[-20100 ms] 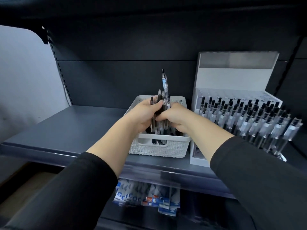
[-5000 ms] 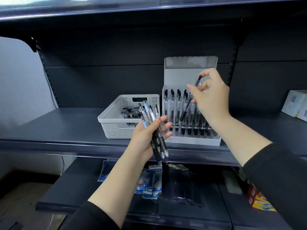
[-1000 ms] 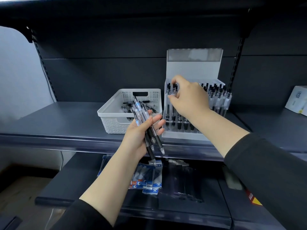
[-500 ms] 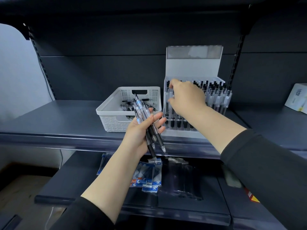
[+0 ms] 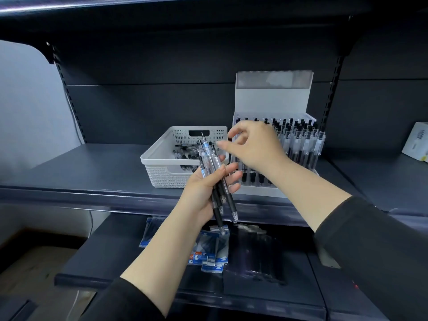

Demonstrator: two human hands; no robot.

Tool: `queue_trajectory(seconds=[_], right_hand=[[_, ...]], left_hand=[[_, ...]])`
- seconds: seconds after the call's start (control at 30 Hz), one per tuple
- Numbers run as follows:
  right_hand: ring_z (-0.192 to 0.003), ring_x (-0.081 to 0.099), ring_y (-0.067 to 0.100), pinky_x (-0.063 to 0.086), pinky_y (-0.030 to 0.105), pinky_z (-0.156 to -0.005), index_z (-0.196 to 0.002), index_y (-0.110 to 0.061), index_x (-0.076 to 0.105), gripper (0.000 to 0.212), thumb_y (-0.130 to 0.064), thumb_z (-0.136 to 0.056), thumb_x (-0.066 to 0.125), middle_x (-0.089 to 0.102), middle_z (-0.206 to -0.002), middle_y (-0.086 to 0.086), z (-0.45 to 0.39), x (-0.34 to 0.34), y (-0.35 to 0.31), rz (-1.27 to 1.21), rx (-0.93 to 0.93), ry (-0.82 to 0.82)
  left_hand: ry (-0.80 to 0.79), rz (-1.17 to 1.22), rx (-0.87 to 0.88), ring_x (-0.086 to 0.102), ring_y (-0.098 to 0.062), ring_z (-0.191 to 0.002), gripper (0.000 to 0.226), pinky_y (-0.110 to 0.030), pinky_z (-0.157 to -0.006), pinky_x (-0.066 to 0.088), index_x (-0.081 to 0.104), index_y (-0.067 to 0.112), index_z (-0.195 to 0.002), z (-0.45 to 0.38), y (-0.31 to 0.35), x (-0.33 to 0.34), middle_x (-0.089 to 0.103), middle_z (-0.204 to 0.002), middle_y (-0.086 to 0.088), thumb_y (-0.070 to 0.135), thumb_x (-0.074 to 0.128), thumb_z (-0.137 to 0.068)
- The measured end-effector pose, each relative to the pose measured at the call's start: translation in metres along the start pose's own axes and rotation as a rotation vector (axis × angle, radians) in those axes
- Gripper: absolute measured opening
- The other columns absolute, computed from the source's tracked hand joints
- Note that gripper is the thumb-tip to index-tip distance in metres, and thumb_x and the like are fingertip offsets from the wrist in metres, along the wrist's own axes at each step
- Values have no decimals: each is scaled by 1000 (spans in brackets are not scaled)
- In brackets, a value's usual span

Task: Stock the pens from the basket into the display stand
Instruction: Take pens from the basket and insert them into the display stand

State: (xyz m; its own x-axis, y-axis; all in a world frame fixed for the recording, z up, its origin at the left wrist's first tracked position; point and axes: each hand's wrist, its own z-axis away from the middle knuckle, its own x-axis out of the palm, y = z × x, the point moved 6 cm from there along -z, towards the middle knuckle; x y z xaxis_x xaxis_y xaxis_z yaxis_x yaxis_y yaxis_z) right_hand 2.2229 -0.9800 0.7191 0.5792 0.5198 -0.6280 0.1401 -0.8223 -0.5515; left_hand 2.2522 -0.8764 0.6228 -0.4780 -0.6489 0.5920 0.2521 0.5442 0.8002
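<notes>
The bundle of pens (image 5: pixel 212 172) stands in the left hand (image 5: pixel 203 191), a small handful of clear-barrelled pens with dark grips, held steeply tilted: clicker ends up and slightly to the left, over the basket's near rim, writing tips down and to the right, below the shelf edge. The left hand's fingers curl round the dark lower sections, so the upper, clear halves of the barrels stick out free above it.

That free upper end is what the coming move appears to turn on. The right hand (image 5: pixel 252 147) hovers just to the right of the clicker ends and at about their height, empty, with thumb and forefinger parted and reaching leftward toward the bundle; the fingertips (image 5: pixel 222 144) lie very near the topmost barrels but contact cannot be made out. It is the nearer hand to the stand, so pinching 1 pen near its top and drawing it up along its long axis looks like the natural next step.

Behind the right hand sits the display stand (image 5: pixel 273 98), on the shelf (image 5: pixel 76 167), its right-hand rows already filled with upright pens (image 5: pixel 303 140); the slots directly behind the hand are hidden. The white basket (image 5: pixel 162 172) stands just left of it, touching or nearly so, with several loose pens (image 5: pixel 183 154) lying flat inside.
</notes>
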Motion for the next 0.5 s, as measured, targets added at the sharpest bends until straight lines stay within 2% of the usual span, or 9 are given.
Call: queue_trajectory(seconds=[0.07,0.13,0.27,0.37,0.5], right_hand=[[-72,61,10,53,30,-75,-93,-22,66,34,-49,-73,74,67,-81,-8,4,12,-1,47,37,-152],[-73,62,11,54,32,-76,-89,-20,67,31,-47,-74,75,68,-87,-6,7,16,-1,93,48,-207],[-69,63,14,55,36,-75,-71,-19,65,20,-35,-75,77,67,-74,-3,7,17,5,-37,91,-189],[-73,65,17,55,38,-79,-70,-16,66,16,-27,-79,74,67,-75,0,6,16,9,-197,146,-139],[-67,56,8,47,29,-75,-73,-19,65,13,-27,-84,68,65,-73,-3,-1,-7,17,-346,203,75]], left_hand=[[-9,-36,-4,72,-19,-72,15,-31,-63,60,60,5,-104,0,-1,4,73,-83,-10,2,49,-94],[-15,-54,-14,72,-19,-71,14,-30,-61,60,61,6,-97,0,-2,7,73,-79,-10,1,49,-94],[-54,-57,-15,72,-19,-75,13,-28,-61,59,62,5,-101,2,-1,11,73,-84,-10,4,51,-94],[-68,-50,-9,72,-18,-77,17,-29,-65,60,59,4,-108,3,1,13,73,-88,-10,7,49,-95],[-35,-12,-11,72,-21,-79,21,-31,-62,59,55,7,-116,2,3,4,73,-93,-12,7,48,-96]])
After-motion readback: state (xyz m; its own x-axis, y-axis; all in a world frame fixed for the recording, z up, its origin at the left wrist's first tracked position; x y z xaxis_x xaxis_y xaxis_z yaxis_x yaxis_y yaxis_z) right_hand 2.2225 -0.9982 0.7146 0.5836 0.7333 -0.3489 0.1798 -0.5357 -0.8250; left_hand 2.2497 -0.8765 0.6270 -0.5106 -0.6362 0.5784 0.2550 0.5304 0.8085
